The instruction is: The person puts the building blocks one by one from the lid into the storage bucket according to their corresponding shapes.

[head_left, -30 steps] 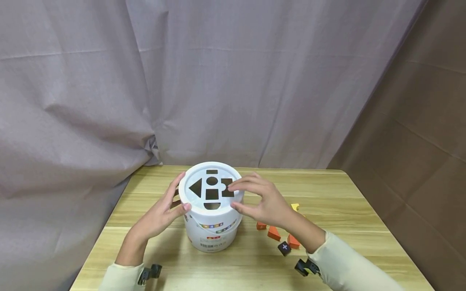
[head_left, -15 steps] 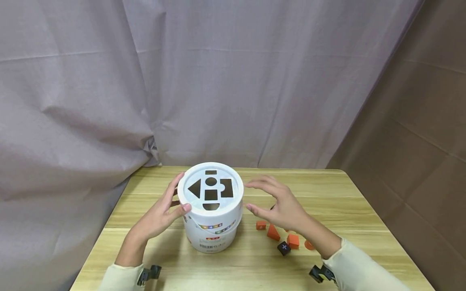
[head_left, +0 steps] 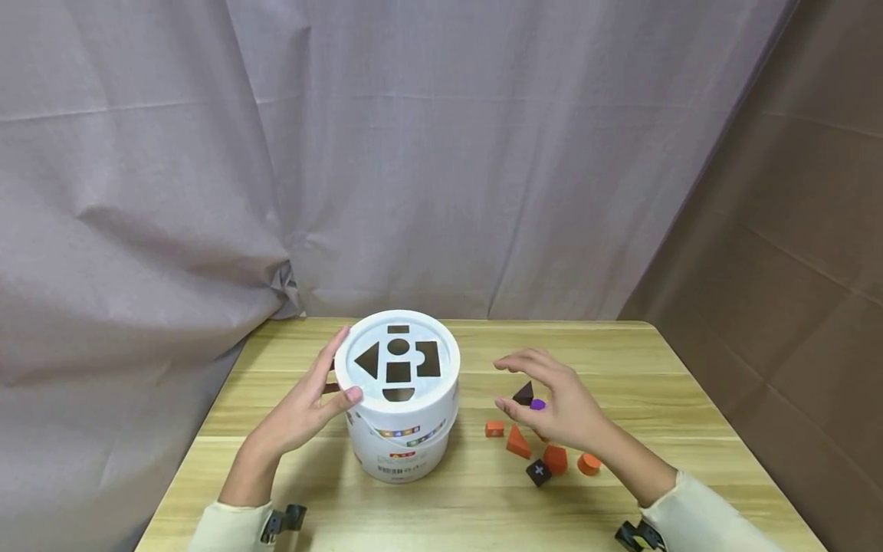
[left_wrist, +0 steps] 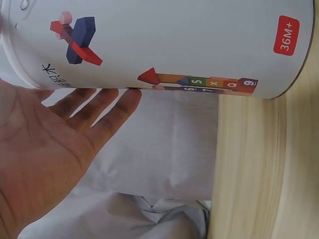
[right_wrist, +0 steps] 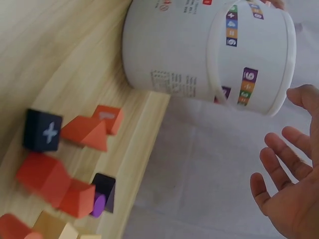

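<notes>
A white bucket stands upright on the table, its lid cut with several shaped holes. My left hand rests on the bucket's left side, thumb on the lid rim. In the left wrist view its extended fingers touch the printed wall. Apart from the bucket, my right hand hangs to its right, fingers loosely bent with nothing between them. Under and in front of it lie an orange triangular block, a black plus-marked cube, an orange cylinder and a purple block.
More blocks lie close together, including a small orange one, a dark triangular one and a yellowish one. The wooden table ends at a grey curtain behind and a brown one at right.
My right hand has moved right, off the bucket lid to a spot over the blocks, uncovering several of them. My left hand and the bucket stay nearly in place.
</notes>
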Action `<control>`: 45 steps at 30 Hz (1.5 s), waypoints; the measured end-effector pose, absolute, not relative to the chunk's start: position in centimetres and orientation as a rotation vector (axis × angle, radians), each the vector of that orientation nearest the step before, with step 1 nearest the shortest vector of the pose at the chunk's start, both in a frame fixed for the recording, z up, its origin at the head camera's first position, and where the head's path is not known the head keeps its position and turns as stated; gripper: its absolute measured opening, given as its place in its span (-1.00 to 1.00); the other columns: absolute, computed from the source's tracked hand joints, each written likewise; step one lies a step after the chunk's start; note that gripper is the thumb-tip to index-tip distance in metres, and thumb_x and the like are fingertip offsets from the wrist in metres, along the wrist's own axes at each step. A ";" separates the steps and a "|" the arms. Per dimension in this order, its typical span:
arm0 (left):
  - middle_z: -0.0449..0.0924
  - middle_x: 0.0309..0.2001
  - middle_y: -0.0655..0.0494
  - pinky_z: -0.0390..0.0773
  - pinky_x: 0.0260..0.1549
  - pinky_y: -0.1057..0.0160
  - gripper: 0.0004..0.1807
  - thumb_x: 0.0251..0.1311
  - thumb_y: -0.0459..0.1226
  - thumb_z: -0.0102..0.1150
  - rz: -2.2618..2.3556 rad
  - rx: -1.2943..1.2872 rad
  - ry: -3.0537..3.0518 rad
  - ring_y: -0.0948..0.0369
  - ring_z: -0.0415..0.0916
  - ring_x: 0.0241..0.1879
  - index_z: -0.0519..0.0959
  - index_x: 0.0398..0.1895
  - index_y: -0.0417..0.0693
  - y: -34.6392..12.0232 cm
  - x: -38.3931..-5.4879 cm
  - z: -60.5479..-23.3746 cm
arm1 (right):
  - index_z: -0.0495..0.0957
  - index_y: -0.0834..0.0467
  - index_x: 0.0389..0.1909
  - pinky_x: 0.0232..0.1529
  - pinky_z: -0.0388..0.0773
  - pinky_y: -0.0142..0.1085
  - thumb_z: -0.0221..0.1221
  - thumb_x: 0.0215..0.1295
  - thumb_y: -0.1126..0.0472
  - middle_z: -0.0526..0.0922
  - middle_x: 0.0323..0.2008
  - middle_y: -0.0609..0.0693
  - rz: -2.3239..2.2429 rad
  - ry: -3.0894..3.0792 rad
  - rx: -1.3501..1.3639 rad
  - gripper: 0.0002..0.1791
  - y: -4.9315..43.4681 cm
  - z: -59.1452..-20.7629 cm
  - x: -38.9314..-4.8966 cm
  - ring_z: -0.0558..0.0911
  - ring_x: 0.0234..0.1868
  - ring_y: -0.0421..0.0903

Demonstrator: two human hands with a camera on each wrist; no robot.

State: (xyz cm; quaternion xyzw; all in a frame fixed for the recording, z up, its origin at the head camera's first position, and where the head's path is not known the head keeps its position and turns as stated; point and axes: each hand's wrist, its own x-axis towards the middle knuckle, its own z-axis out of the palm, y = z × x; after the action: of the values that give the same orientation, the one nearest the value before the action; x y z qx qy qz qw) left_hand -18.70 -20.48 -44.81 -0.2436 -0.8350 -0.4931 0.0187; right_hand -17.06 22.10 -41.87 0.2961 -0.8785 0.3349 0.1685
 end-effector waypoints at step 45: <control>0.11 0.75 -0.18 0.60 0.25 -0.35 0.07 0.52 -0.12 0.34 -1.532 -0.837 -2.530 -0.30 0.41 0.52 -0.16 0.84 0.46 -20.5 -18.7 -45.0 | 0.82 0.07 0.02 -0.18 0.74 -0.26 0.68 0.09 0.24 0.80 -0.11 -0.16 0.725 -2.681 0.563 -0.55 32.9 -49.6 -13.7 0.71 -0.18 -0.18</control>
State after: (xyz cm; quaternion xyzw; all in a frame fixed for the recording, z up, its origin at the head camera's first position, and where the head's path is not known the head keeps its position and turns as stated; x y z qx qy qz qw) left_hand -18.71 -20.51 -44.97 -0.2722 -0.8226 -0.4981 0.0340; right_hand -13.75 32.93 -49.65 0.1964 -0.9348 0.2530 0.1534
